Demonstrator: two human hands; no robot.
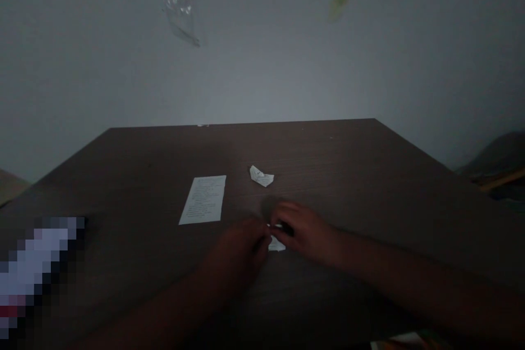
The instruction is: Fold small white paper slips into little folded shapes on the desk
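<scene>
Paper sits between left hand and right hand, nearer than the scrap. Right fingers narrow, pinching paper's top; left's hold too dark to tell. I'd pinch lightly, keep edges aligned; thin stock likely tears.

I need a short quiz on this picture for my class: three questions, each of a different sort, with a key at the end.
1. Fill the gap: in the picture, the creased paper lies to the ____ of the flat printed sheet.
2. True or false: the creased paper is nearer the camera than the left hand and the right hand.
3. What shows between the two hands?
A) a pen
B) a small piece of paper
C) a cup

Key:
1. right
2. False; it lies on the table beyond both hands.
3. B
</scene>
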